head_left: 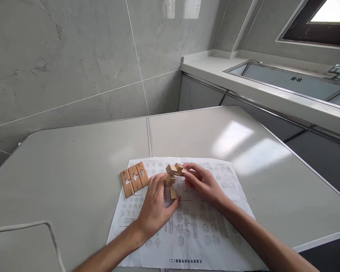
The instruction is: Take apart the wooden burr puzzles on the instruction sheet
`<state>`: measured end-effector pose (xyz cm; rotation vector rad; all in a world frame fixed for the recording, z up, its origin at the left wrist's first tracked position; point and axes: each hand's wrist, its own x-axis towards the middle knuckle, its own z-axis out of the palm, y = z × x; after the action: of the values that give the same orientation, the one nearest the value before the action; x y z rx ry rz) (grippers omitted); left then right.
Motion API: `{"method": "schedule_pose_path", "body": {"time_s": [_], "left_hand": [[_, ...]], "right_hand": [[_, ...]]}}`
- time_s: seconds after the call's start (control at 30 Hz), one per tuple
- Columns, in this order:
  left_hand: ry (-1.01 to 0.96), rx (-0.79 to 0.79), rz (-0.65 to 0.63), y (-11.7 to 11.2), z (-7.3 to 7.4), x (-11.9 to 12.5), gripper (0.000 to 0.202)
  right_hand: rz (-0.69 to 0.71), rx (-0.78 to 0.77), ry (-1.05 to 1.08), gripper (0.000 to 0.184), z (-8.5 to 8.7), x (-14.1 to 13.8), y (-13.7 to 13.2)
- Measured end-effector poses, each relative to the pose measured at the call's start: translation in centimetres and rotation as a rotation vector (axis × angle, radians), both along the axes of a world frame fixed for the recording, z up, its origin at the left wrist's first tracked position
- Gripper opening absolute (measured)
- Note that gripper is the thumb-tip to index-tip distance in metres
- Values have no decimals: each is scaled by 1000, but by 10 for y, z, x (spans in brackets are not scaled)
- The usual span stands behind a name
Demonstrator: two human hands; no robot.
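Note:
My left hand and my right hand both grip a partly joined cluster of wooden puzzle pieces just above a white instruction sheet. The left fingers hold its lower upright piece, the right fingers pinch its top right block. Three flat notched wooden pieces, marked with numbers, lie side by side on the sheet's upper left corner, just left of my left hand.
The sheet lies on a grey folding table with a middle seam. A white cord loops at the table's front left. A counter with a steel sink runs along the right, beyond a gap. Tiled wall stands behind.

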<state>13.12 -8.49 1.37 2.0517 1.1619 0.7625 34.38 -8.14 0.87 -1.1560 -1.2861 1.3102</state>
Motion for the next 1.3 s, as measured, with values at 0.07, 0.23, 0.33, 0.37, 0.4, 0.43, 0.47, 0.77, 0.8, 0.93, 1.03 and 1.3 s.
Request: {"method": "schedule_pose_path", "body": {"time_s": [0.07, 0.23, 0.33, 0.37, 0.4, 0.43, 0.47, 0.77, 0.8, 0.93, 1.03, 1.3], "left_hand": [[-8, -10, 10, -1, 0, 0, 45], [-118, -97, 34, -2, 4, -3, 40], [-154, -171, 23, -2, 8, -4, 30], [-158, -186, 21, -1, 9, -4, 29], [-161, -193, 22, -1, 10, -5, 29], [-164, -196, 24, -1, 10, -5, 29], [-168, -195, 27, 0, 10, -5, 28], [-198, -123, 23, 2, 7, -4, 29], [-202, -127, 33, 2, 7, -4, 30], [-165, -84, 60, 7, 8, -13, 30], [0, 135, 74, 20, 9, -28, 35], [301, 671, -25, 32, 3, -39, 40]], "right_hand": [[2, -10, 1, 42, 0, -1, 0], [41, -33, -5, 43, 1, -1, -1], [102, -50, 15, 40, 0, 0, -2], [116, -58, 22, 40, 0, 0, -2], [126, -67, 30, 39, 0, 1, -2], [133, -77, 39, 39, 1, 1, -2], [143, -84, 49, 38, 2, 1, -1], [326, -75, 105, 35, 2, 0, -5], [318, -81, 109, 36, 3, 0, -5], [232, -104, 143, 42, 2, 4, -1], [134, -112, 169, 47, 0, 7, 3], [-116, -116, -4, 43, -5, 8, 5]]}}
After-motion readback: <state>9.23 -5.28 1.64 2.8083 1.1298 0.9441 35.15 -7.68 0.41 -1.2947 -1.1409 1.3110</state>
